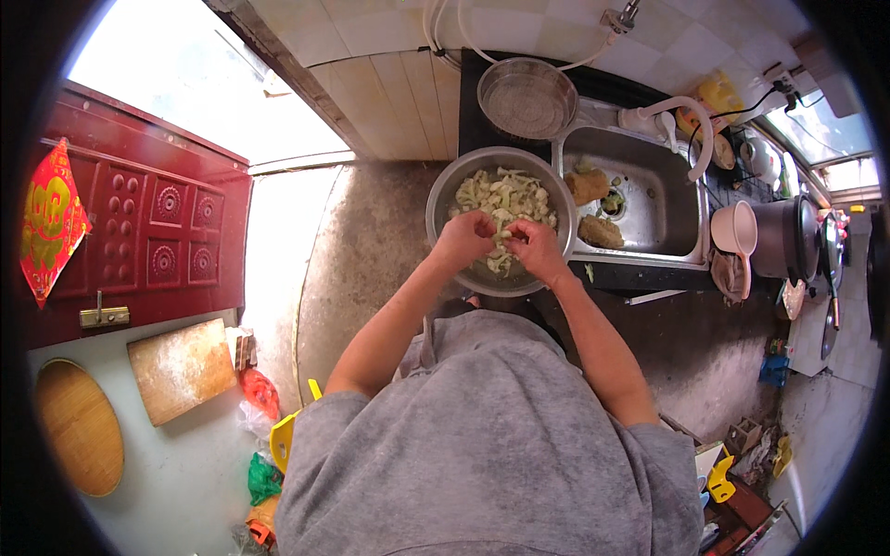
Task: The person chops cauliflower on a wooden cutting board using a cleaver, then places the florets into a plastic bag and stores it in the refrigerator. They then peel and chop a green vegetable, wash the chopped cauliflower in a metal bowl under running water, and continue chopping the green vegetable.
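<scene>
A wide metal basin (445,257) stands before me at the left end of the sink counter, with many cut cauliflower florets (518,194) inside. Over the basin's near half, my left hand (464,240) and my right hand (535,249) are close together. The fingers of both hands pinch a pale green-white cauliflower piece (500,233) between them. Below the hands lie more florets. The fingertips partly hide the held piece, so its full shape does not show.
Right of the basin is a steel sink (653,201) with two brown sponge-like pieces (587,186) and scraps near its drain. A round metal sieve or pan (528,99) stands behind the basin. Farther right are a pink dipper (733,228) and a dark pot (779,236).
</scene>
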A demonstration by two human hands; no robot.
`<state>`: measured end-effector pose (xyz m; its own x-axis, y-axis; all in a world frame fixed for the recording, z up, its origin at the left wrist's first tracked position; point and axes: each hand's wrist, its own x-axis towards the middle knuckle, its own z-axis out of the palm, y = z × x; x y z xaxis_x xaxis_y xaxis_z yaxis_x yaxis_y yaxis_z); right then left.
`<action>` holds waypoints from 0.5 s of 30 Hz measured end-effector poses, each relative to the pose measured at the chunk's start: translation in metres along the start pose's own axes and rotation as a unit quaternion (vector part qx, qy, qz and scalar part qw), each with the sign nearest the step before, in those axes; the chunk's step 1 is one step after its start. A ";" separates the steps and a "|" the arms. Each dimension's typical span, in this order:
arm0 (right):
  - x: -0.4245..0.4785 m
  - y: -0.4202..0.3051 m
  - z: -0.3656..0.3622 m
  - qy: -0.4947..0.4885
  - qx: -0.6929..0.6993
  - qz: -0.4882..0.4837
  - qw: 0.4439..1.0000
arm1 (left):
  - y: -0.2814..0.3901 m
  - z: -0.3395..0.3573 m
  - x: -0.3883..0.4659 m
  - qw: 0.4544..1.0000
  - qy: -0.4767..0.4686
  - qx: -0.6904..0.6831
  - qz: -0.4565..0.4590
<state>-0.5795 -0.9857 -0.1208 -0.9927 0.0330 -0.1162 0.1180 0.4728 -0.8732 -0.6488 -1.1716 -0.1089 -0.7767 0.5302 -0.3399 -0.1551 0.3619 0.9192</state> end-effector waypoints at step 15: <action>-0.013 0.016 0.026 -0.047 0.170 0.117 0.977 | -0.012 0.008 -0.021 0.962 -0.003 -0.250 -0.107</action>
<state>-0.5643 -1.0015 -0.1458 -0.9327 0.0163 -0.3603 0.3589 0.1415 -0.9226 -0.6256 -1.1806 -0.1140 -0.6913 0.4892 -0.5318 -0.5867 0.0496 0.8083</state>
